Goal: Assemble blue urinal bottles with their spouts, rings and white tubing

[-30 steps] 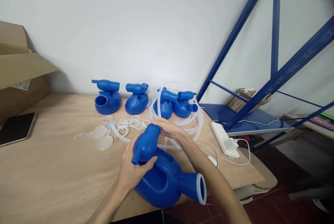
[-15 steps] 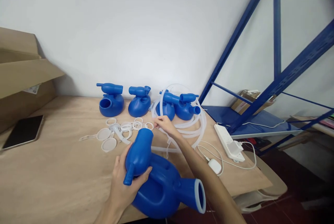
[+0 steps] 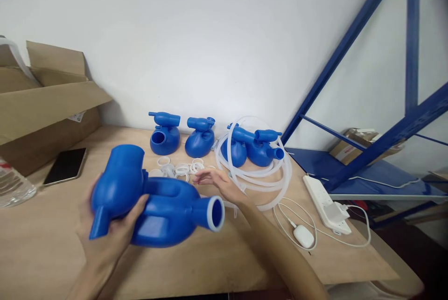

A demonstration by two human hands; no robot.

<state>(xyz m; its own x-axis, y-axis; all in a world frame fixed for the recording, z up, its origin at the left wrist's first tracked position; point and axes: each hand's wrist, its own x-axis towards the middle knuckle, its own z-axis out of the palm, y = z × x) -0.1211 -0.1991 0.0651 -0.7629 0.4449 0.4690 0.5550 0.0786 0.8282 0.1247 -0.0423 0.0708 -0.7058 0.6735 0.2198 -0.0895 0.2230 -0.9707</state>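
My left hand point(image 3: 115, 239) grips a blue plastic urinal bottle point(image 3: 175, 209), held tilted on its side above the table. A bulb-shaped blue funnel piece point(image 3: 119, 183) sits against its near end, with my fingers and thumb around it. Round the mouth of the bottle's neck is a white ring point(image 3: 210, 214), and the mouth faces right. My right hand point(image 3: 219, 182) reaches past the bottle with its fingers stretched out, nothing visible in them. Just left of those fingertips lie several loose white rings point(image 3: 197, 165). The held bottle hides some of the small white parts.
Several more blue bottles point(image 3: 164, 140) stand along the wall, with a coil of clear tubing point(image 3: 285, 171) around the right-hand ones. An open cardboard box point(image 3: 52, 104), a phone point(image 3: 66, 166) and a water bottle point(image 3: 16, 185) are left. At right are a power strip point(image 3: 322, 202) and a blue rack point(image 3: 350, 43).
The view has turned left, bringing the water bottle in. My left hand has raised the urinal bottle and moved it left. My right hand's fingers have spread from a closed pose near the rings.
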